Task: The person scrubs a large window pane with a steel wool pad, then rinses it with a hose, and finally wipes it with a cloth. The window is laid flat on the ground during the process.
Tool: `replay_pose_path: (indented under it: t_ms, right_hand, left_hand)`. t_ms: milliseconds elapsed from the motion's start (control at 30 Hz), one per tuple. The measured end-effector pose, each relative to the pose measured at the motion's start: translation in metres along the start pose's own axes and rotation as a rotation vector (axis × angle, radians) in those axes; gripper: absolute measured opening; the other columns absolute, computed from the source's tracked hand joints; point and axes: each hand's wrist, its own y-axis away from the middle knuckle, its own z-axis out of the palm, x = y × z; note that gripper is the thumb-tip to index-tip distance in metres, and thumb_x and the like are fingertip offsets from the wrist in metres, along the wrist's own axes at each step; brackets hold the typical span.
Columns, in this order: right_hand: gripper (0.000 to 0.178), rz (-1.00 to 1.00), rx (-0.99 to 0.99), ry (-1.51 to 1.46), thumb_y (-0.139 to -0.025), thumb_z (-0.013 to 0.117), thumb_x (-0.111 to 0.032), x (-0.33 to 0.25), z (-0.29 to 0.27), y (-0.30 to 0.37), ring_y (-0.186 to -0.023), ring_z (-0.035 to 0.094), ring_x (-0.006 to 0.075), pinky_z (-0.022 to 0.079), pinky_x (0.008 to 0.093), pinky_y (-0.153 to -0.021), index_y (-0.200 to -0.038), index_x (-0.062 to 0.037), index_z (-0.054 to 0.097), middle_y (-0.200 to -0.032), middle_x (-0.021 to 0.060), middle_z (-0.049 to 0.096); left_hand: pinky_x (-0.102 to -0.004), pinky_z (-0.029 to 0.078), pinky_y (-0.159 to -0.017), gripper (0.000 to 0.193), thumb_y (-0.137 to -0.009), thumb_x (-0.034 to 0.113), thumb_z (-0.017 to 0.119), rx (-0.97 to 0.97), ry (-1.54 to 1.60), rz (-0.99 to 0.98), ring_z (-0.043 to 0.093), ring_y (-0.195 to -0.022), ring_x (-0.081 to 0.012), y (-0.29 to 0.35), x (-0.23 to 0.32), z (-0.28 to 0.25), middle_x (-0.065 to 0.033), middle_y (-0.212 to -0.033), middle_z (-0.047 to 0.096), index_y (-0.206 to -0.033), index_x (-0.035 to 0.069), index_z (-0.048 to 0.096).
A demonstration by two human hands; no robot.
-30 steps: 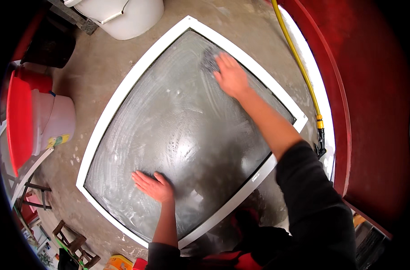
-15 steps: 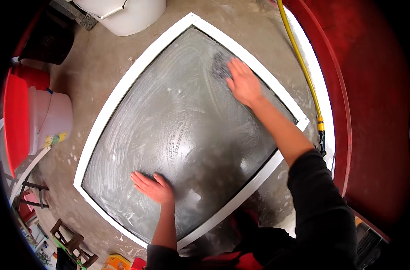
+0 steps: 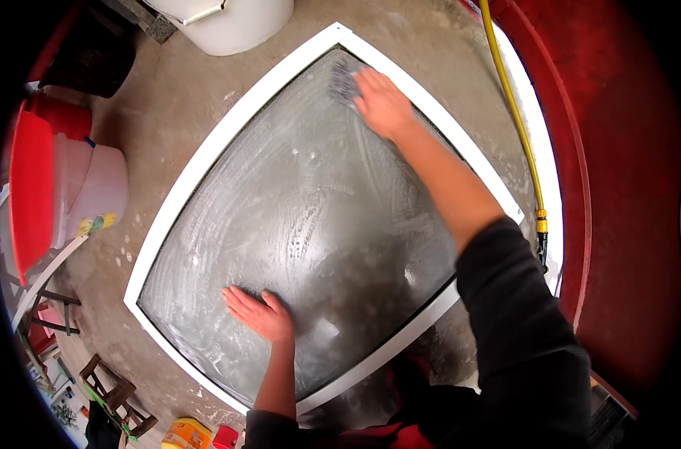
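A glass pane (image 3: 258,202) in a white frame (image 3: 206,161) lies before me, wet and streaked with whitish suds. Near its far corner my right hand (image 3: 385,103) presses a grey scouring pad (image 3: 343,81) against the glass. Part of the pad is covered by the fingers, and its exact make is blurred. My left hand (image 3: 262,313) rests flat on the near left part of the pane, fingers stretched and thumb apart, holding nothing.
A white bucket (image 3: 235,26) stands beyond the frame. At left are a whitish bucket (image 3: 105,183) and a red basin (image 3: 32,191). A yellow hose (image 3: 514,105) runs along the right. A small wooden stool (image 3: 116,393) and a yellow tub (image 3: 186,434) sit at lower left.
My right hand has slid the scouring pad farther away and slightly left, toward the far corner of the pane. The left hand keeps its place on the glass. The view has shifted slightly.
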Motion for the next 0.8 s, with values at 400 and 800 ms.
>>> replay_pose_path:
  t_ms: [400, 800]
  right_hand:
    - [0.056, 0.074, -0.302, -0.100, -0.088, 0.062, -0.021, -0.037, -0.087, 0.234, -0.138, 0.034, 0.0385, 0.029, 0.0444, -0.114, -0.137, 0.0009, 0.045, -0.146, 0.0243, 0.039]
    - [0.060, -0.208, -0.159, -0.164, -0.088, 0.062, -0.029, -0.096, -0.016, 0.125, -0.139, 0.032, 0.0400, 0.028, 0.0465, -0.115, -0.140, -0.0045, 0.044, -0.148, 0.0257, 0.036]
  left_hand:
    - [-0.0512, 0.014, -0.117, 0.066, -0.097, 0.033, 0.044, -0.052, -0.011, -0.047, 0.022, -0.144, -0.0388, 0.002, -0.006, -0.009, -0.0261, -0.153, 0.026, -0.147, -0.005, 0.026]
    - [-0.0539, 0.014, -0.117, 0.070, -0.089, 0.028, 0.049, -0.015, 0.012, -0.038, 0.022, -0.142, -0.0437, 0.000, -0.013, -0.010, -0.0301, -0.151, 0.027, -0.144, -0.010, 0.028]
